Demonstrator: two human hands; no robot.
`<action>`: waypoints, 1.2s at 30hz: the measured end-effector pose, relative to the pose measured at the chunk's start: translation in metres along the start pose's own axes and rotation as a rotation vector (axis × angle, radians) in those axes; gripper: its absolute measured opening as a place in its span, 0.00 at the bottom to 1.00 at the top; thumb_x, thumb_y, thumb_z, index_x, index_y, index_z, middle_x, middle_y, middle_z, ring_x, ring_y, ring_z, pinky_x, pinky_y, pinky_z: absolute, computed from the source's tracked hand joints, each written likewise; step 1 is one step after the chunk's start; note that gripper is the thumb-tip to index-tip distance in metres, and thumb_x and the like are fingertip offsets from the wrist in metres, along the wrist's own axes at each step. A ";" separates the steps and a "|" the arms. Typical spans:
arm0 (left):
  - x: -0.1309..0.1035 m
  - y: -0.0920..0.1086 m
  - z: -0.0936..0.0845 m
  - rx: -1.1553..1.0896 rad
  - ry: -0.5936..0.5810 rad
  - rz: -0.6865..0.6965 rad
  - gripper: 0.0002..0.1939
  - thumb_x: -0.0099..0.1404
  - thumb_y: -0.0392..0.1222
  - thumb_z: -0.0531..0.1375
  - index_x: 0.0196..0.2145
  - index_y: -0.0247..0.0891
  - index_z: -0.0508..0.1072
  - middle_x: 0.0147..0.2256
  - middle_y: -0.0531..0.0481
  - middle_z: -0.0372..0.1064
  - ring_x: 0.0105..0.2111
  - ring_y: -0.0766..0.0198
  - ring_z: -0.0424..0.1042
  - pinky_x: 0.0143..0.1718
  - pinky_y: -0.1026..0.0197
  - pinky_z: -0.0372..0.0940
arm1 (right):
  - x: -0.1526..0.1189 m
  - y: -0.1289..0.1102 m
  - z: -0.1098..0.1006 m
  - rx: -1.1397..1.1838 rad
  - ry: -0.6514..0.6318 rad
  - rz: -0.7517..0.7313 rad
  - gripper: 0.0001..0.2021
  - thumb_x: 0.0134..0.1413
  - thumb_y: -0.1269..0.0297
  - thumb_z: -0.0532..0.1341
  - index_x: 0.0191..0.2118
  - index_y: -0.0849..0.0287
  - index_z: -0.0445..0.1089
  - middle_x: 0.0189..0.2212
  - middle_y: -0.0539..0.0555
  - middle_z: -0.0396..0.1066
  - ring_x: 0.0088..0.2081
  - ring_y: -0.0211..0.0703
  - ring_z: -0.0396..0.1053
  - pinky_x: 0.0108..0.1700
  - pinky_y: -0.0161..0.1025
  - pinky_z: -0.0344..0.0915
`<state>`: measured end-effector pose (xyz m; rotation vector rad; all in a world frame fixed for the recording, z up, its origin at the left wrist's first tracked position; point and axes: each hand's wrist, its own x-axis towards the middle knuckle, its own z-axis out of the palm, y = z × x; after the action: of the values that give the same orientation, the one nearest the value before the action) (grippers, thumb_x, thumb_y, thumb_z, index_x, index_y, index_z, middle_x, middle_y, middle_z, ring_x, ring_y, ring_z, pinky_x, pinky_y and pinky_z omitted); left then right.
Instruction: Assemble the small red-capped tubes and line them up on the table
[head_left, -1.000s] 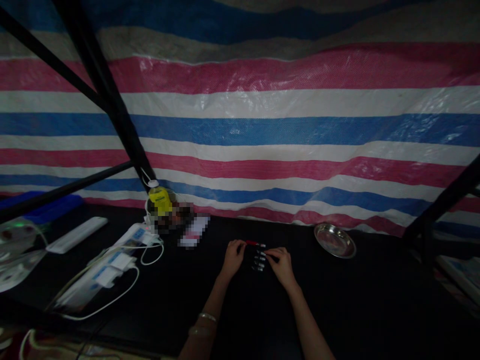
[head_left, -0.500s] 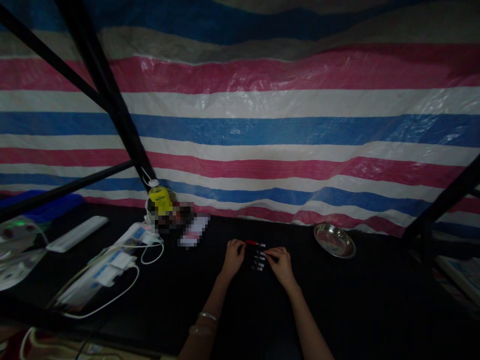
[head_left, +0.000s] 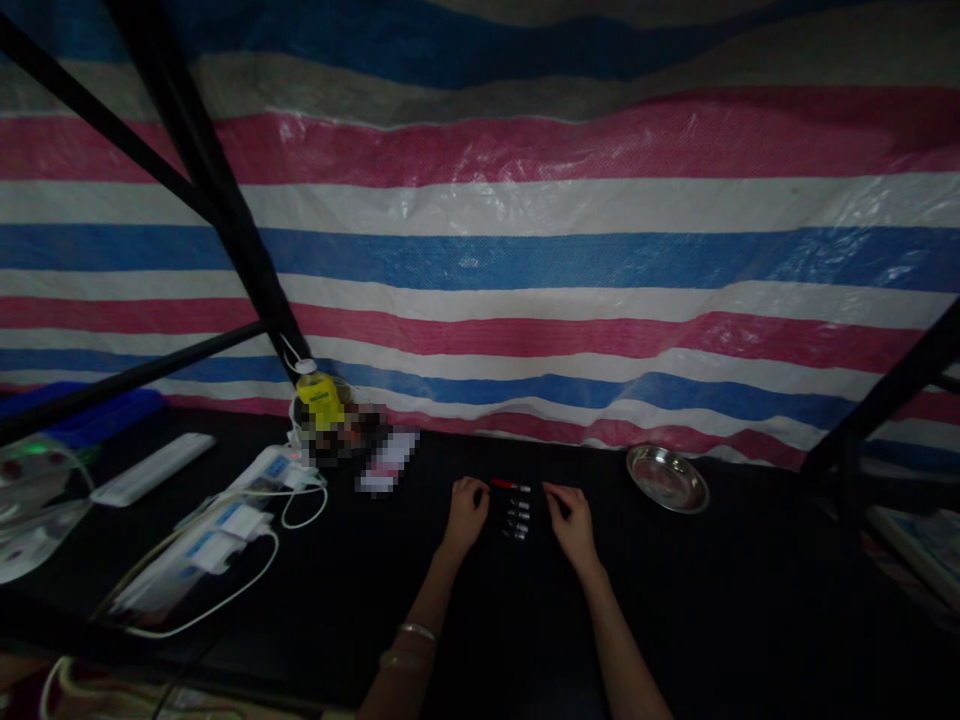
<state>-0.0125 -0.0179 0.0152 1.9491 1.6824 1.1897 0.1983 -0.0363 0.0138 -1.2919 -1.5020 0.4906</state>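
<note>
Several short, slim items lie in a column on the black table [head_left: 720, 600], lengthwise across my view. The top one is a red stick [head_left: 508, 485] with a silvery right end. Below it are dark sticks [head_left: 517, 515] with shiny, clear-looking ends; their exact kind is too small and dim to make out. At the column's left side is my left hand [head_left: 468, 512], its thumb and forefinger bent together near the red stick's end. Whether anything is pinched there is hidden. My right hand [head_left: 573, 522] hovers just right of the column, fingers loosely curved, apart from the sticks, with nothing visible in it.
A round metal dish [head_left: 667, 480] stands to the right. On the left are a power strip [head_left: 214, 545] with white cables, a white bar [head_left: 155, 469], a yellow-labelled bottle [head_left: 321, 400] and a blurred phone-like object [head_left: 388, 462]. Behind hangs a striped tarp [head_left: 525, 260].
My right hand has let go of the shiny ends of the sticks and drawn back a little to the right. My left hand has barely moved.
</note>
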 end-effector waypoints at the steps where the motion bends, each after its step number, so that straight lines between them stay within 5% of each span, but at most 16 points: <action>1: 0.000 0.000 0.000 0.002 0.010 -0.013 0.08 0.56 0.32 0.52 0.27 0.38 0.71 0.30 0.48 0.68 0.37 0.58 0.66 0.42 0.54 0.61 | 0.002 0.004 -0.007 0.003 0.092 0.016 0.14 0.51 0.61 0.54 0.39 0.55 0.74 0.37 0.56 0.74 0.41 0.47 0.67 0.45 0.45 0.60; 5: 0.001 0.001 -0.001 -0.001 0.042 -0.043 0.08 0.56 0.32 0.52 0.27 0.38 0.71 0.30 0.48 0.68 0.36 0.58 0.66 0.41 0.54 0.61 | 0.006 0.022 -0.035 -0.067 0.252 0.105 0.16 0.49 0.60 0.53 0.39 0.59 0.73 0.36 0.57 0.73 0.40 0.48 0.67 0.44 0.45 0.60; 14: -0.001 0.006 0.000 0.007 0.078 0.012 0.11 0.62 0.34 0.48 0.33 0.37 0.71 0.33 0.46 0.67 0.37 0.58 0.65 0.42 0.54 0.61 | -0.007 0.030 -0.035 -0.326 0.060 0.144 0.15 0.42 0.58 0.60 0.37 0.55 0.74 0.29 0.55 0.70 0.34 0.49 0.68 0.38 0.42 0.63; 20: 0.000 0.038 0.004 0.171 -0.039 0.149 0.14 0.65 0.36 0.47 0.43 0.38 0.70 0.43 0.44 0.67 0.46 0.55 0.62 0.45 0.51 0.57 | -0.005 0.036 -0.032 -0.210 0.064 0.154 0.12 0.43 0.61 0.59 0.33 0.57 0.76 0.26 0.55 0.69 0.30 0.48 0.68 0.35 0.43 0.64; 25: -0.004 0.085 0.029 0.225 -0.258 0.304 0.17 0.64 0.36 0.50 0.50 0.42 0.66 0.49 0.44 0.66 0.51 0.53 0.59 0.50 0.45 0.51 | -0.005 0.035 -0.035 -0.156 0.056 0.142 0.10 0.45 0.64 0.57 0.30 0.58 0.75 0.28 0.56 0.70 0.31 0.47 0.70 0.37 0.42 0.65; 30: -0.019 0.116 0.056 0.408 -0.397 0.272 0.17 0.63 0.31 0.49 0.47 0.36 0.69 0.46 0.42 0.69 0.51 0.52 0.60 0.52 0.45 0.50 | -0.005 0.033 -0.033 -0.230 0.065 0.121 0.12 0.47 0.68 0.55 0.34 0.62 0.74 0.32 0.58 0.70 0.35 0.47 0.70 0.40 0.41 0.65; 36: -0.036 0.123 0.071 0.468 -0.478 0.231 0.15 0.62 0.28 0.49 0.38 0.36 0.74 0.39 0.43 0.72 0.47 0.53 0.63 0.49 0.48 0.54 | -0.006 0.033 -0.029 -0.260 0.054 0.108 0.14 0.50 0.67 0.52 0.37 0.64 0.74 0.32 0.60 0.69 0.34 0.47 0.70 0.39 0.41 0.66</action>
<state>0.1235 -0.0640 0.0428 2.5031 1.5957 0.3380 0.2384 -0.0398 -0.0053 -1.5826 -1.4911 0.3338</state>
